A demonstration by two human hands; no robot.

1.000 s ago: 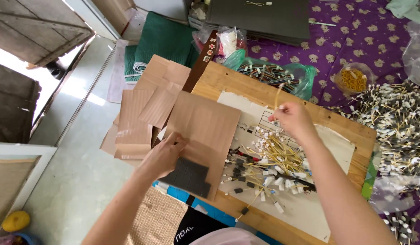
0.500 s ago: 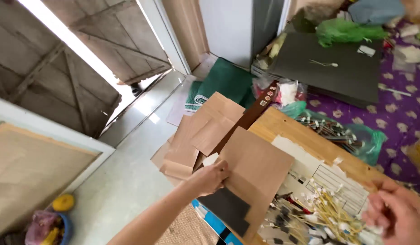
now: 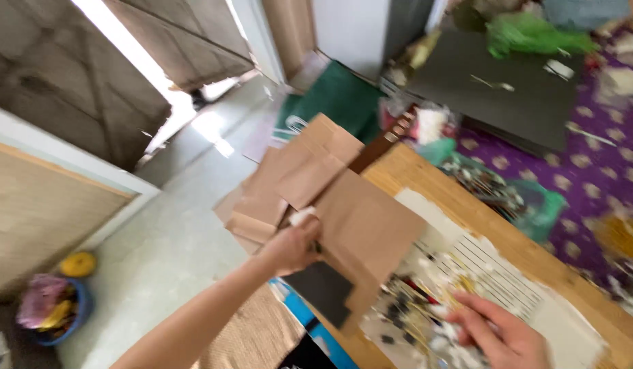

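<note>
Currently sorting at the near-left edge of the counter (image 3: pixel 412 171). Left hand (image 3: pixel 296 246) closed on the near-left edge of a brown sheet (image 3: pixel 364 225), fingers curled tight, with a small white scrap (image 3: pixel 303 217) showing at the fingertips; too blurred to tell whether pinched along with the sheet or merely beside it. Lying flat, that sheet, half on the counter and half over a dark card (image 3: pixel 323 290), with more brown pieces (image 3: pixel 289 178) fanned out to its far left, overhanging the floor (image 3: pixel 173 246). Right hand (image 3: pixel 501 335) low at the near right, fingers loosely bent over a pile of small parts (image 3: pixel 426 307) on lined paper (image 3: pixel 494 273); hard to say whether holding anything. Judging by the grip, seemingly in the middle of taking hold of the sheet, not yet lifted. Moving it would call for a firm pinch and a level pull to the left, clear of the parts pile, so as not to drag or scatter the small pieces touching its right edge.
</note>
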